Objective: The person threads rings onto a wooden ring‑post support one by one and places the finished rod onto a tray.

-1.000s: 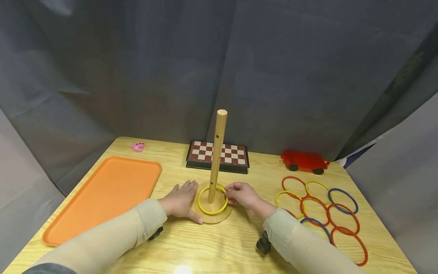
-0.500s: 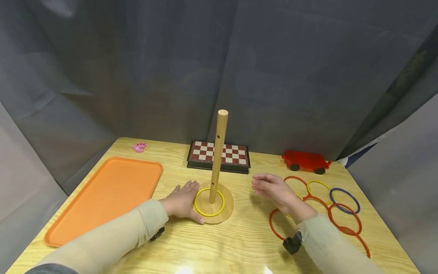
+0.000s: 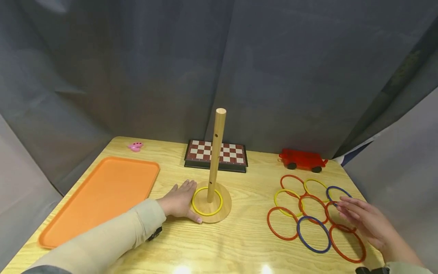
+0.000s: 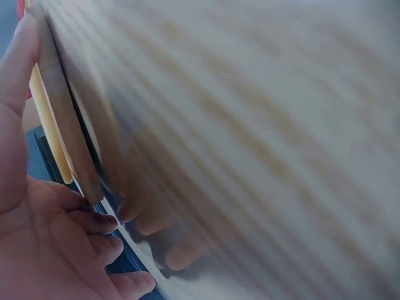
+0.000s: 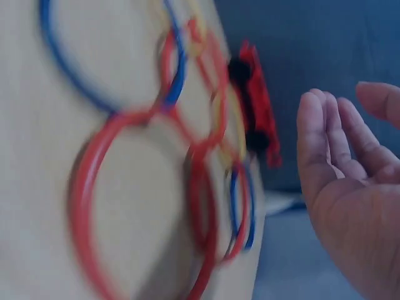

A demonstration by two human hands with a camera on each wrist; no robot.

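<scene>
A wooden post point(image 3: 214, 160) stands upright on a round wooden base point(image 3: 224, 207), and a yellow ring point(image 3: 220, 207) lies on that base around the post's foot. My left hand point(image 3: 180, 201) rests at the base's left edge, thumb spread along the front and fingers extended behind. In the left wrist view, thumb and fingers touch the rim of the base. Over the right side of the table, my right hand point(image 3: 367, 220) hovers near a red ring point(image 3: 363, 249) and a blue ring point(image 3: 337, 187), holding nothing. The right wrist view shows its fingers relaxed, apart from the rings.
Several overlapping red, yellow and blue rings, one a blue ring point(image 3: 316, 251), lie at the right. An orange tray point(image 3: 102, 201) occupies the left. Behind are a chessboard point(image 3: 232, 154), a red wheeled wagon point(image 3: 301, 159) and a small pink object point(image 3: 136, 147). A grey curtain point(image 3: 143, 76) hangs behind the table.
My right hand has let go of the yellow ring at the post and moved right, over the loose rings. The yellow ring has shifted slightly left on the base. My left hand stays put.
</scene>
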